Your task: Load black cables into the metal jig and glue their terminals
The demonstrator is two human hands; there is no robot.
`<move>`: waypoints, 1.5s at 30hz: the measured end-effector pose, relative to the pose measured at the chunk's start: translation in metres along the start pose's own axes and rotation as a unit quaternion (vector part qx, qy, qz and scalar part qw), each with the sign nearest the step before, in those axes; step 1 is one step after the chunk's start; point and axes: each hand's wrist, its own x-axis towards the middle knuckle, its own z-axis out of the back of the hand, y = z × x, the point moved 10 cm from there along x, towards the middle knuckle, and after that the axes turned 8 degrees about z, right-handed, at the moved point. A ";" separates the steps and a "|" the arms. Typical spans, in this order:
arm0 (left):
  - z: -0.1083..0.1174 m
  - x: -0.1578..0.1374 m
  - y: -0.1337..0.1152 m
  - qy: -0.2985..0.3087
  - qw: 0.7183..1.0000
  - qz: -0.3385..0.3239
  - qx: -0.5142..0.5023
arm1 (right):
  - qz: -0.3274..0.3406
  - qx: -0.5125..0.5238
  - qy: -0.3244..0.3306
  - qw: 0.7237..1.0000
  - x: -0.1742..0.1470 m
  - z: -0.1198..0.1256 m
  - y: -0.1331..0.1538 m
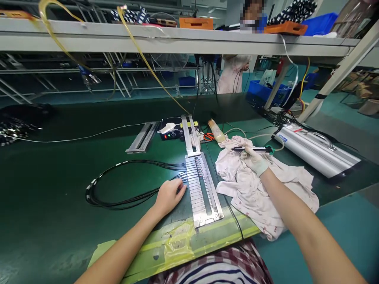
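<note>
Black dispensing syringe [256, 149] lies crosswise in the right hand [253, 159], pinched between thumb and fingers above a crumpled pinkish cloth [266, 197]; its long axis runs left to right, dark tip leftward, green cap and clear tube rightward. Left of it, a slotted metal fixture [197, 195] stretches away from the person, its far end leaning slightly left. Thin black cables [142, 161] enter from a loop on the left. The left hand [170, 195], curled palm-down, rests just beside the fixture; whether it grips a cable I cannot tell. A dark cord [229, 205] crosses the surface [59, 173] between fixture and cloth.
</note>
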 end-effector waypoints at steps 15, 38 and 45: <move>0.018 0.000 -0.010 -0.046 0.998 -0.033 -0.007 | -0.062 -0.080 0.003 0.995 0.001 -0.025 0.001; 0.005 0.055 -0.004 0.013 0.995 -0.091 -0.042 | 0.046 -0.320 0.163 0.932 0.004 -0.132 -0.075; 0.004 0.057 -0.002 0.023 0.995 -0.088 -0.042 | 0.163 -0.387 0.206 0.884 -0.005 -0.165 -0.047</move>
